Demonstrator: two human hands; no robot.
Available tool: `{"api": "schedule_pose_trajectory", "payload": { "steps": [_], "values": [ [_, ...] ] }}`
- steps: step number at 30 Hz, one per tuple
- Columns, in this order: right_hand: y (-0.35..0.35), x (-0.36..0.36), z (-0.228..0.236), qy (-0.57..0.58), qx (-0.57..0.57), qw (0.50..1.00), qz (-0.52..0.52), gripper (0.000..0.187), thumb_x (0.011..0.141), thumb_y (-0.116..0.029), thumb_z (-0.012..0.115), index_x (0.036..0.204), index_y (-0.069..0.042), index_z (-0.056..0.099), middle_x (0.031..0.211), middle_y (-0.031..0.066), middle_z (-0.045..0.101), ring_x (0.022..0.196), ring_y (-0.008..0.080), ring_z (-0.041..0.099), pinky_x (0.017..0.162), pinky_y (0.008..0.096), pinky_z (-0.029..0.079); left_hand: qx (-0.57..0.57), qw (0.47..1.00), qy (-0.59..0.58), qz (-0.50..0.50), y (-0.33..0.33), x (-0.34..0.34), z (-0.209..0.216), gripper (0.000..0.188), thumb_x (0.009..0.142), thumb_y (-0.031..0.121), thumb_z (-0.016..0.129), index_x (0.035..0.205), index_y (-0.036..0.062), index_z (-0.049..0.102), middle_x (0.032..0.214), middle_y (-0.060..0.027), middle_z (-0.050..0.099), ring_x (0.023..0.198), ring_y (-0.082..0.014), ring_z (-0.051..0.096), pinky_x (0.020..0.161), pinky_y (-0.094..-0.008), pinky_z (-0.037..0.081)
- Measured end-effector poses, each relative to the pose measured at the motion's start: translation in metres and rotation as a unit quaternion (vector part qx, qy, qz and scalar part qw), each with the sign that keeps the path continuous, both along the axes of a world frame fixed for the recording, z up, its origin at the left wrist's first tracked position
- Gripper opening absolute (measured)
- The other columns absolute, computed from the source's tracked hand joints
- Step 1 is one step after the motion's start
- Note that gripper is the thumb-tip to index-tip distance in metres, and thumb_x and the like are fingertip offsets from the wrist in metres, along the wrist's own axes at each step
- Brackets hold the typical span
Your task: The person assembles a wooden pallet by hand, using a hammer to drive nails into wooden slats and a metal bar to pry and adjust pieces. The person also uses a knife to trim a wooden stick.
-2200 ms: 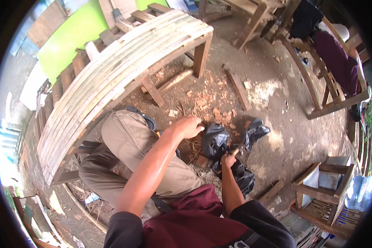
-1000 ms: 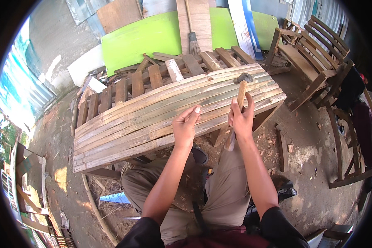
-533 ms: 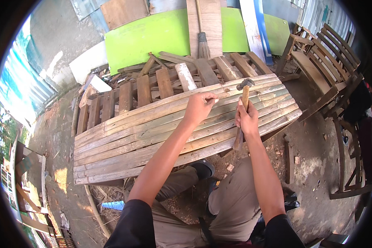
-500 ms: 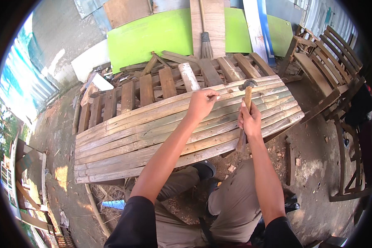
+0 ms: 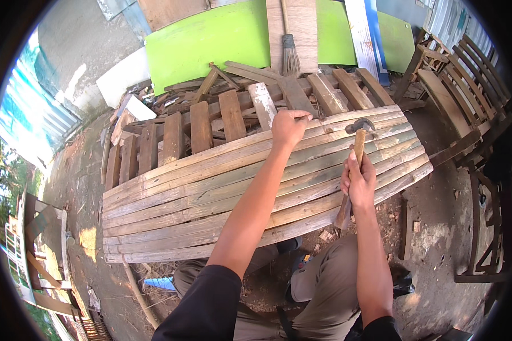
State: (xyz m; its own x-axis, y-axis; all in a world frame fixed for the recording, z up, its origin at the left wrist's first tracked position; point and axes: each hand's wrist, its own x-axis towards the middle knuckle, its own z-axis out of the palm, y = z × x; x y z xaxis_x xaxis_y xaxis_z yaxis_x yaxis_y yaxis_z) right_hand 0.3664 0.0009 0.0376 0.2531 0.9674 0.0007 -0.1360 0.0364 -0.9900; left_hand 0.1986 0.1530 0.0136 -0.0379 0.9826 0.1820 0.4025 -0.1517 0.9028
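Note:
In front of me lies a long row of split bamboo slats (image 5: 182, 199), side by side on a wooden frame. My right hand (image 5: 359, 181) is wrapped around the wooden handle of a claw hammer (image 5: 360, 139), whose metal head is up and stands above the slats. Over the far edge of the row, my left hand (image 5: 289, 129) is closed in a pinch, its fingertips close to the farthest slat. Whatever sits between those fingertips is too small to make out.
Behind the slats stick out several short wooden boards (image 5: 231, 116), with scrap wood beyond. A broom (image 5: 290, 54) leans on a plywood sheet beside a lime-green panel (image 5: 210, 48). Wooden chairs (image 5: 455, 91) stand at the right. Chips litter the ground below.
My left hand has moved slightly away from me along the far slat, still pinched. The right hand still holds the hammer upright. The whole view has shifted a little.

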Motion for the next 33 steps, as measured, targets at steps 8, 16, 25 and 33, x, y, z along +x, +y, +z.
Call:
{"api": "schedule_pose_trajectory", "payload": {
  "steps": [8,16,25,33],
  "values": [
    [0.003,0.006,0.002,0.045,-0.014,0.999,0.005,0.041,0.107,-0.029,0.056,0.132,0.003,0.049,0.082,-0.0003,0.048,0.048,0.0037,0.039,0.039,0.0224,0.033,-0.039,0.998,0.055,0.006,0.005,0.005,0.005,0.027,0.084,0.031,0.08,0.101,0.0098,0.082,0.095,-0.0147,0.079,0.088,-0.0233,0.074,0.086,-0.0318,0.054],
    [0.003,0.007,0.0,0.037,-0.011,0.999,0.008,0.03,0.105,-0.029,0.06,0.108,0.0,0.053,0.057,-0.0028,0.045,0.042,0.0057,0.04,0.038,0.0248,0.035,-0.008,0.998,0.068,-0.001,0.011,0.002,-0.006,0.024,0.084,0.032,0.08,0.099,0.0131,0.083,0.088,-0.0141,0.078,0.079,-0.0266,0.073,0.078,-0.035,0.054],
    [-0.001,-0.001,0.009,0.043,-0.021,0.999,-0.023,0.03,0.11,-0.028,0.046,0.117,-0.001,0.055,0.069,0.0006,0.05,0.044,0.0059,0.045,0.038,0.0241,0.036,0.024,0.996,0.079,-0.013,-0.002,0.006,0.002,0.023,0.087,0.024,0.078,0.101,0.0069,0.081,0.096,-0.0173,0.077,0.087,-0.0276,0.074,0.084,-0.0347,0.055],
    [0.043,-0.002,0.044,-0.314,0.022,0.946,0.07,0.035,0.106,-0.028,0.052,0.11,0.006,0.057,0.085,0.0288,0.064,0.079,0.0463,0.064,0.076,0.0511,0.049,0.048,0.995,0.086,-0.008,0.0,0.004,-0.007,0.018,0.087,0.015,0.076,0.102,0.0062,0.08,0.1,-0.018,0.076,0.09,-0.0295,0.075,0.082,-0.0348,0.057]
  ]
}}
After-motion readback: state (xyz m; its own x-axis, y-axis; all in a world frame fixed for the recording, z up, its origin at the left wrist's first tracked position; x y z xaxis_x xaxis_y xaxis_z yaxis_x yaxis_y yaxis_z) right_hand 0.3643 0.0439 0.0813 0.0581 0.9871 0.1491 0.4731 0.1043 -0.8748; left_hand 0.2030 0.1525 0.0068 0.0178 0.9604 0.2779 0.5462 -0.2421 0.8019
